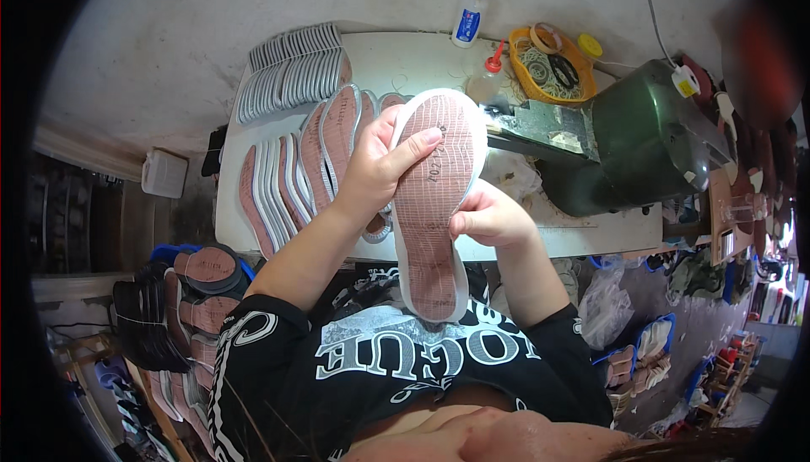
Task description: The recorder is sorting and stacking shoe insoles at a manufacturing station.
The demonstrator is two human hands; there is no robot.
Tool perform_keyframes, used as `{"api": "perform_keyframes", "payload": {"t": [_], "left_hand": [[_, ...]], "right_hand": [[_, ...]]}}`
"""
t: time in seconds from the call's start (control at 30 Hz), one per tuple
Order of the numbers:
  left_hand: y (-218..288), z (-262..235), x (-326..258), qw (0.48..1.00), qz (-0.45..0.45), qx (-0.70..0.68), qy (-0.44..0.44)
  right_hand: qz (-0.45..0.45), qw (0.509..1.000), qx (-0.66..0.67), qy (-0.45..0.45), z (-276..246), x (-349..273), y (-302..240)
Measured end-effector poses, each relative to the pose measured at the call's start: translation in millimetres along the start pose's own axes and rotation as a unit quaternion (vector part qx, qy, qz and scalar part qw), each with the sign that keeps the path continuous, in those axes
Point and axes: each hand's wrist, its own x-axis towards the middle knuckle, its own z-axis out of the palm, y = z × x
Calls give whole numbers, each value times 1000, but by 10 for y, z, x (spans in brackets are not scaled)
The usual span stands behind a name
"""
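A long shoe insole (427,230) is upright in front of my chest, its wide end away from me. Its face is brownish-pink with a grid of stitched lines and dark marks, and a white rim runs round it. My left hand (377,162) is closed on its left edge near the wide end, thumb lying across the face. At the right edge, around the middle, my right hand (496,216) pinches it, thumb in front. Fingers behind the insole are hidden. Beyond my left forearm, more insoles (316,145) lean in a row on the white table (396,55).
A tied bundle of grey-edged insoles (295,65) lies at the back left. A green machine (624,141) stands at the right, near an orange basket (540,91), a red-tipped bottle (485,82) and a white-blue bottle (468,19). Stacked soles (152,306) sit at lower left.
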Motion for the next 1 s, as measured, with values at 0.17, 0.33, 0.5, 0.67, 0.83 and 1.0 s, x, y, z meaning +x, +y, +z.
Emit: {"api": "perform_keyframes", "payload": {"t": [0.17,0.33,0.5,0.67,0.83,1.0], "left_hand": [[-91,18,184,965,164,172,113],[-287,-148,595,986,49,101,121],[-392,-273,1007,988,-10,85,126],[-330,-258,993,995,-44,53,73],[-127,-226,556,992,-100,-67,-47],[-172,-85,350,992,-97,-59,-54]], "right_hand": [[14,917,-337,212,112,12,-376],[-39,948,-153,277,-37,29,-236],[-27,969,97,227,-31,-258,-142],[-67,966,165,187,-47,-312,-18],[-105,982,126,98,-156,22,74],[-136,985,27,100,-86,240,193]]}}
